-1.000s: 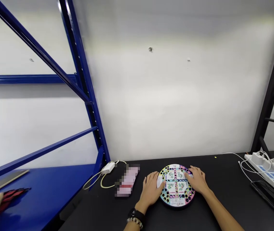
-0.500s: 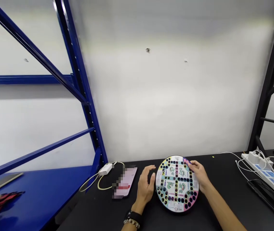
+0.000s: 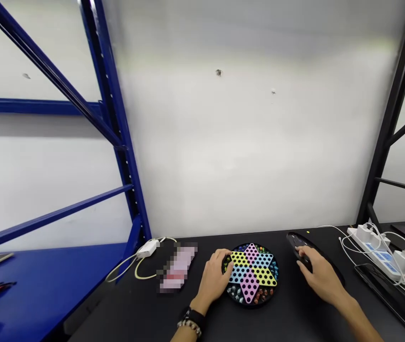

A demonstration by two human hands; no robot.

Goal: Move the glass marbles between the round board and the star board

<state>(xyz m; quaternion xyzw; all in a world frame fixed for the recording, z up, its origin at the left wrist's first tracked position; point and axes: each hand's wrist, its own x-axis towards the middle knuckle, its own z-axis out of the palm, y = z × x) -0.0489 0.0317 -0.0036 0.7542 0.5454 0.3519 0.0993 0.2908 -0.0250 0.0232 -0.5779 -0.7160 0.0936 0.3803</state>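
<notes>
Lying against half-open left hand [image 3: 214, 276], star board [image 3: 249, 273]; right hand [image 3: 319, 275], apart, gripping lid [image 3: 301, 241]

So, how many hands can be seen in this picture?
2: the left hand at the left edge of the star-patterned board, and the right hand at the black disc. No other hand shows.

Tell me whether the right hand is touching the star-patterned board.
Apart: the head view shows a strip of black tabletop between the right hand and the near edge of the star-patterned board.
</notes>
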